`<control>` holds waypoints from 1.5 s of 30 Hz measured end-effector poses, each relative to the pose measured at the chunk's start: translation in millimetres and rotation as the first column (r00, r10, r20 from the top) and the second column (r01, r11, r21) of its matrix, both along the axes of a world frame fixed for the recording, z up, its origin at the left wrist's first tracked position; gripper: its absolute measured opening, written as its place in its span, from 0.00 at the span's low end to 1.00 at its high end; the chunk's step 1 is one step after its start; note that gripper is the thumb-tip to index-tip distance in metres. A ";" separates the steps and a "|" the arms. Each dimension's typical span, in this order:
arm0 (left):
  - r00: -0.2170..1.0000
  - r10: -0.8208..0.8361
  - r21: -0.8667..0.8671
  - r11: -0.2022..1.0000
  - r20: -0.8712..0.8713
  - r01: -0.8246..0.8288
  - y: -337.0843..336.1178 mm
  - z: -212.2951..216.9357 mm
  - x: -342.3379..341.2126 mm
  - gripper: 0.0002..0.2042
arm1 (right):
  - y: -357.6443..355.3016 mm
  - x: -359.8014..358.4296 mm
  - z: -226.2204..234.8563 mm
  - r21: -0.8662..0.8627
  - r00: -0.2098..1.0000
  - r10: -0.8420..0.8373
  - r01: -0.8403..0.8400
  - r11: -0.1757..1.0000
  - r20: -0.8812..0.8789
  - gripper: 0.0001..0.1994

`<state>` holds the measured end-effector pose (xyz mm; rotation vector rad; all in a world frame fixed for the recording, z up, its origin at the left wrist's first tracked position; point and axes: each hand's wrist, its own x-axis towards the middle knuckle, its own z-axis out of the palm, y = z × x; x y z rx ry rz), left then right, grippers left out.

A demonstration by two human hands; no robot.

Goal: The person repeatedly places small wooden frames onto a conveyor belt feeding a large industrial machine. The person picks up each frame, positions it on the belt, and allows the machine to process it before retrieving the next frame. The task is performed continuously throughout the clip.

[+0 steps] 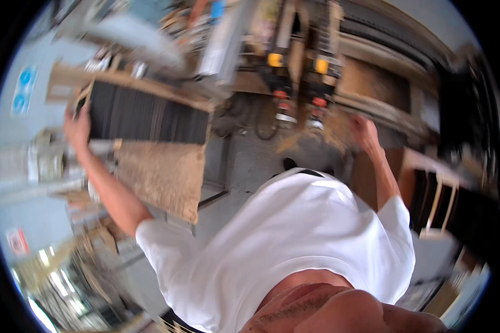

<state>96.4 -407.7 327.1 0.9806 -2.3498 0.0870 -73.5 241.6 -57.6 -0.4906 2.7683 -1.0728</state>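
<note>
The left hand (78, 125) rests at the outer end of the dark stack (150, 114), beside the tan board (161, 172), its grip too blurred to tell, while the right hand (364, 134) hangs apart, loosely curled, seemingly empty; even pressure should best keep the layers aligned.

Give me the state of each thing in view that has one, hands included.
Left hand: at the dark row's left end; grip unclear.
Right hand: blurred, nothing visibly held.
Dark row of pieces: packed side by side.
Brown board: mottled surface.
Sawdust: loose, scattered.
Lamps: apparently lit.
</note>
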 end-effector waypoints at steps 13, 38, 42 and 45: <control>0.599 -0.396 0.451 0.408 -0.696 0.793 408.3 -248.4 -56.4 0.12 | 248.4 118.6 105.7 0.203 0.662 -0.441 0.665 0.719 -0.606 0.12; 0.794 0.108 0.652 -0.511 -0.598 0.560 320.7 -346.7 -551.8 0.35 | 184.5 100.5 142.8 -0.174 0.510 -0.803 0.800 0.575 -0.308 0.13; 0.753 0.289 0.490 -0.613 -0.592 0.620 317.6 -361.1 -611.7 0.47 | 127.3 53.8 176.4 -0.170 0.609 -0.743 0.730 0.662 -0.278 0.13; 0.685 0.411 0.305 -0.674 -0.602 0.672 309.4 -376.2 -640.4 0.49 | 95.2 16.2 190.9 -0.110 0.693 -0.660 0.661 0.742 -0.290 0.12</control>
